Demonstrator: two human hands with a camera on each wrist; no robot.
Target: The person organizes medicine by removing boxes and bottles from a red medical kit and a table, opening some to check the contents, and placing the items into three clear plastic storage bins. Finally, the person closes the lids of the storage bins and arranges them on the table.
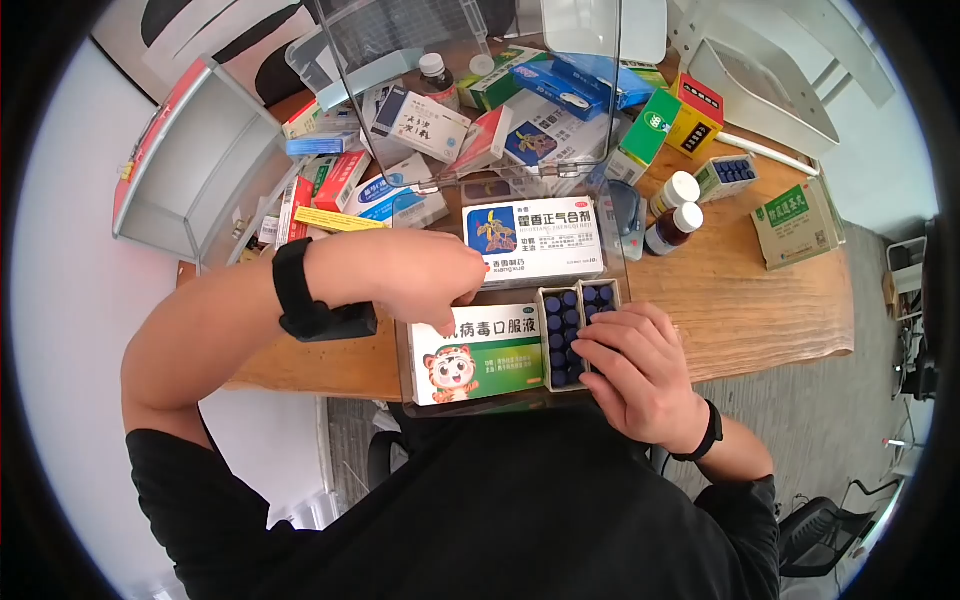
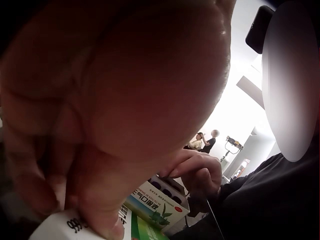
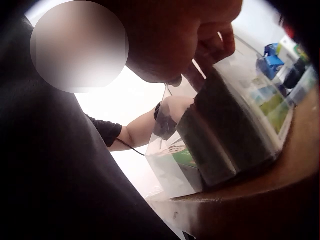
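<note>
Green-and-white oral-liquid box [image 1: 505, 352] seen in clear plastic bin [image 1: 520, 402], beside open cartons of blue-capped vials [image 1: 557, 341]; top edge pinched by left hand [image 1: 435, 272]. Vials loosely covered by right hand [image 1: 640, 372], fingers unclenched. Packing apparently underway; box probably to be squared, pressed flat.

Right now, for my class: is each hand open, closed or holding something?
Left hand: closed, pinching the tiger-picture box.
Right hand: fingers over the blue-capped vials; whether it grips cannot be told.

Wht/grn tiger box [image 1: 478, 355] lies face-up just L of 2 open ctns [image 1: 566, 388] w/ blue-capped vials [image 1: 557, 341] upright.
</note>
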